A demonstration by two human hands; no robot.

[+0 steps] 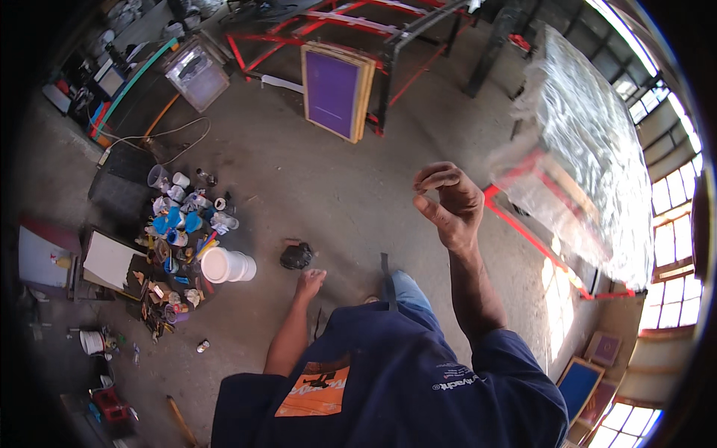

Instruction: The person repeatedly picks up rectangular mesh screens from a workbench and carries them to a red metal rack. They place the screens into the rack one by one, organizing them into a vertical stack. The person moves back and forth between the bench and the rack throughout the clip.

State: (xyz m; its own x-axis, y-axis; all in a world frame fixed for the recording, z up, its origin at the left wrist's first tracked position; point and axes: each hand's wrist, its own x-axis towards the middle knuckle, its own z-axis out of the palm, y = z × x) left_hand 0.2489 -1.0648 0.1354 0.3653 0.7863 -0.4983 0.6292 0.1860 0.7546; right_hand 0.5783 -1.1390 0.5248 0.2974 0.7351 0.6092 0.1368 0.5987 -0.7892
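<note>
My right hand (452, 205) is raised right of centre, in front of my body. Its fingers curl over toward the thumb in a pinch-like shape, and whatever may be between the tips is too small to make out. Lower and to the left, my left hand (310, 285) is closed, its fingers bunched together; any thing inside it is hidden. Just beyond the left hand appears a crumpled black plastic bundle (297, 255); I cannot tell whether hand and bundle touch. A white lidded bucket (228, 265) stands left of the bundle.
Cluttered pots, rags and tools (175, 224) crowd the left. A purple framed screen (337, 93) leans against a red and black metal frame (388, 56) ahead. Plastic sheeting (590, 142) drapes a red-legged table at right. A can (203, 346) lies at lower left.
</note>
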